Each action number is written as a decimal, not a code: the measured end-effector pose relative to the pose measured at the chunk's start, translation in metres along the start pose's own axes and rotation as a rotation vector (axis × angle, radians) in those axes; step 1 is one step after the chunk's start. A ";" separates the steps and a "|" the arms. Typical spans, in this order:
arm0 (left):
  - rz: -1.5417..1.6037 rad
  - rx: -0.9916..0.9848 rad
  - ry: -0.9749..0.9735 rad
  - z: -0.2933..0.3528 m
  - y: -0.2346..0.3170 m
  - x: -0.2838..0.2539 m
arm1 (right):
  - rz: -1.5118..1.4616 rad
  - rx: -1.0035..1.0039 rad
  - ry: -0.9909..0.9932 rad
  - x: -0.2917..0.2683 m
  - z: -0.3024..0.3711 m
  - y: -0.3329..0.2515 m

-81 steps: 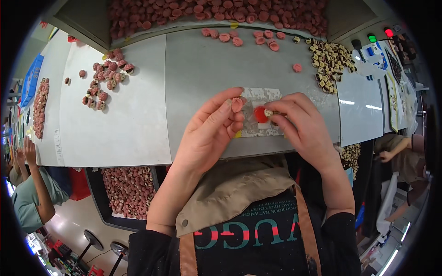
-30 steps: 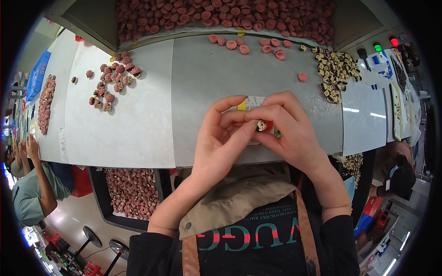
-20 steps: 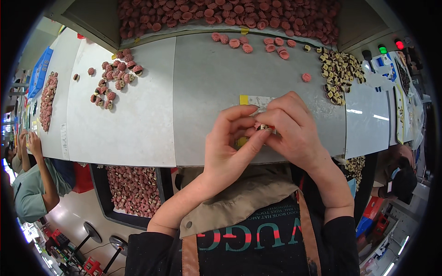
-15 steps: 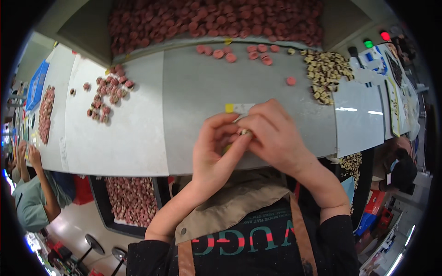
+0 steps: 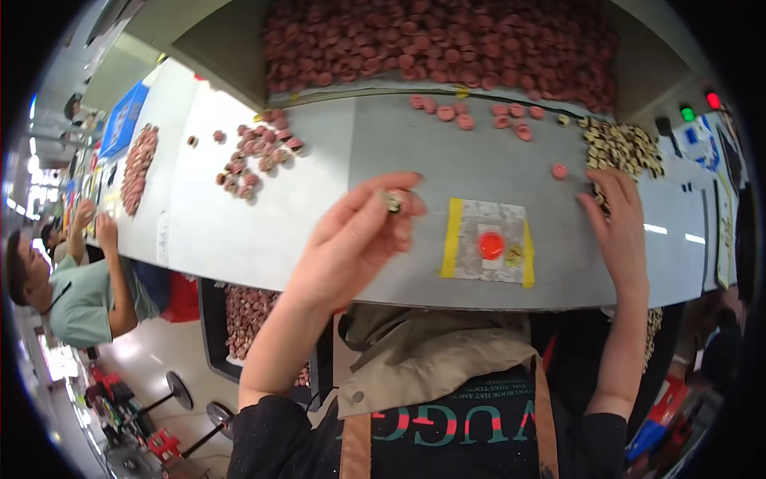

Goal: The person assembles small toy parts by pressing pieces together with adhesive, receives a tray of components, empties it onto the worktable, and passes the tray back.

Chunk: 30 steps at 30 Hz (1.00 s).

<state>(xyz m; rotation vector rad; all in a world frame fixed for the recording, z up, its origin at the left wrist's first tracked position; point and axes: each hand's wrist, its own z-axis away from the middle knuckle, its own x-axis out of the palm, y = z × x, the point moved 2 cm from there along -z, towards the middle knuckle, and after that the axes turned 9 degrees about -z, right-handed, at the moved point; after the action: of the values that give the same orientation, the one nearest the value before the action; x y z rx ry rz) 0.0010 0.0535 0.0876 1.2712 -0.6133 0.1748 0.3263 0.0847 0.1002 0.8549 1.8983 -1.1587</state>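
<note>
My left hand (image 5: 351, 239) is raised over the grey worktop, thumb and fingers pinching a small cream-and-dark piece (image 5: 392, 203). Something pink shows beside that piece, among the fingertips. Over on the right, my right hand (image 5: 621, 219) reaches to the near left edge of a heap of small cream-and-black pieces (image 5: 626, 148). Its thumb and fingers are spread around a few of them. Between the hands, a clear sheet (image 5: 471, 219) is fixed to the worktop with yellow tape and has a bright orange-red disc (image 5: 491, 246) on it.
A bin of pink round caps (image 5: 439, 56) stands at the back, with loose pink caps (image 5: 445, 114) before it. Pink-and-cream assembled pieces (image 5: 259, 156) lie on the white worktop at left. A black crate (image 5: 211, 335) stands below the edge. Another person (image 5: 100, 295) works at far left.
My hands were together over the taped sheet and have parted. The right has gone right to the cream-and-black heap; the left has kept a piece. The whole view has shifted, uncovering the sheet.
</note>
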 end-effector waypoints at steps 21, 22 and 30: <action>-2.011 0.758 0.408 -0.062 0.007 -0.021 | 0.004 -0.027 0.052 -0.010 0.038 0.026; -1.904 0.766 0.283 -0.077 -0.004 0.006 | -0.067 -0.001 0.072 -0.007 0.046 0.029; -1.632 0.697 -0.320 -0.168 -0.096 0.163 | -0.225 0.008 0.081 -0.022 0.061 0.054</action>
<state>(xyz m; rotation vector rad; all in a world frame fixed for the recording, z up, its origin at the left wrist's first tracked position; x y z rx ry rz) 0.2354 0.1459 0.0645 2.1188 0.4178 -1.2780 0.3975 0.0456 0.0764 0.7155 2.0997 -1.2825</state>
